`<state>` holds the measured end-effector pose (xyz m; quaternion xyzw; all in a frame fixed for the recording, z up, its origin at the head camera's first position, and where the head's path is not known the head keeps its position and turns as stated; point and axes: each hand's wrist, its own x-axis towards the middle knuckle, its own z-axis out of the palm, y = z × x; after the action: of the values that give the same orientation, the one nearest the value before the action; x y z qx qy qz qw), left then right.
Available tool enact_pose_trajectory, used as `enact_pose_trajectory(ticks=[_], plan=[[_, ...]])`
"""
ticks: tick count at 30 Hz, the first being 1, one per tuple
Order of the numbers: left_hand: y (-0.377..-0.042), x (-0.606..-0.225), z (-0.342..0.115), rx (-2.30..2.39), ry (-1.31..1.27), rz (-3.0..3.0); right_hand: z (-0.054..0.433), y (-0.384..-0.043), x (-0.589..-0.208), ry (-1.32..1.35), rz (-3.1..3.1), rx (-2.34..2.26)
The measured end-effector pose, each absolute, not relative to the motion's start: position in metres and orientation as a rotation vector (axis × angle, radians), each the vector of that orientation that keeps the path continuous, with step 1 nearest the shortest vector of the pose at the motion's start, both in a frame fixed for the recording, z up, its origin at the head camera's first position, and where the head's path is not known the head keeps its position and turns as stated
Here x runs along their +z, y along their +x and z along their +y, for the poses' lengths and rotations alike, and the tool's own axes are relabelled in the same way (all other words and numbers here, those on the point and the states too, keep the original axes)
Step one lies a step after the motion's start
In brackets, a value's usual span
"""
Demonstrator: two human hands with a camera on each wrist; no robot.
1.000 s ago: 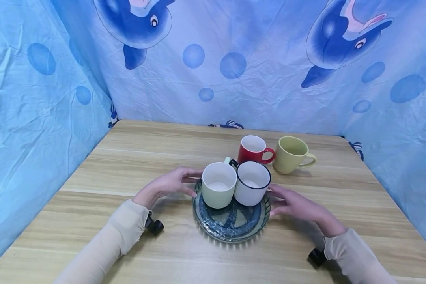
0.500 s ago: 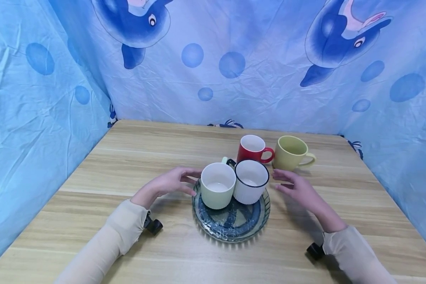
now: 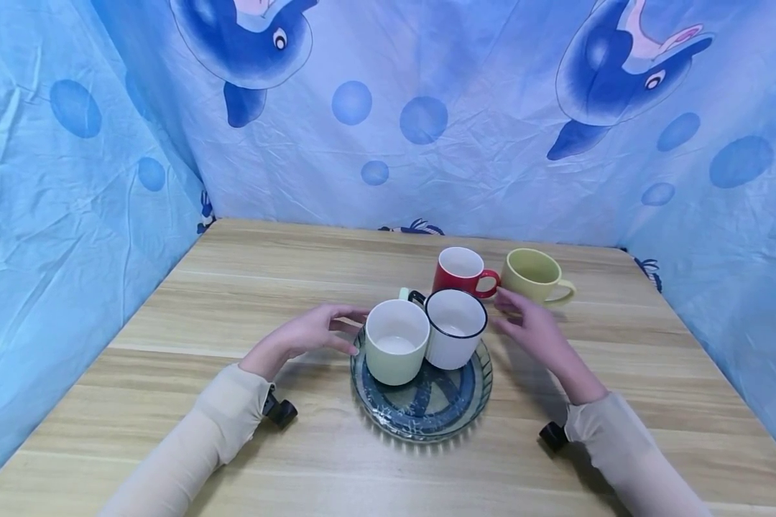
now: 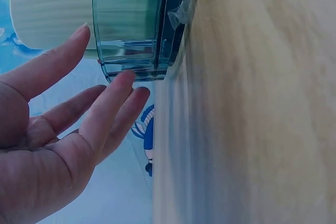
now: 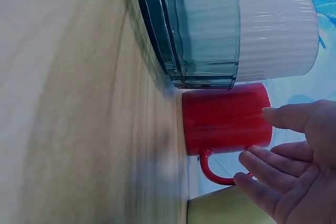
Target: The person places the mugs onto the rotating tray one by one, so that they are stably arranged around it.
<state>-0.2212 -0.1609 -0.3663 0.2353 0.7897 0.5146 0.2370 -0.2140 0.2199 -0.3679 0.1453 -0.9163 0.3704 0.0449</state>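
Observation:
A pale green mug and a white mug with a dark rim stand side by side in a clear bluish glass dish. At the dish's left side is my left hand, fingers spread and relaxed; in the left wrist view its fingertips are close to the glass wall, contact unclear. My right hand reaches toward the red mug, loosely bent fingers near its handle, gripping nothing that I can see. Behind that hand, partly covered, stands a yellow-green mug.
All of this is on a light wooden table. A blue cloth with dolphin prints hangs behind and along both sides. Dark tasselled cords lie at the table's back edge.
My right hand has left the dish's right side and moved away from me toward the red mug's handle. The two mugs in the dish have shifted slightly. My left hand stays put.

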Motion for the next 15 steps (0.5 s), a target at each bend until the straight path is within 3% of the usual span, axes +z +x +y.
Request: enact_pose_trajectory(ticks=[15], plan=[[-0.221, -0.365, -0.162, 1.421, 0.67, 2.172, 0.203, -0.233, -0.368, 0.389, -2.842, 1.025]])
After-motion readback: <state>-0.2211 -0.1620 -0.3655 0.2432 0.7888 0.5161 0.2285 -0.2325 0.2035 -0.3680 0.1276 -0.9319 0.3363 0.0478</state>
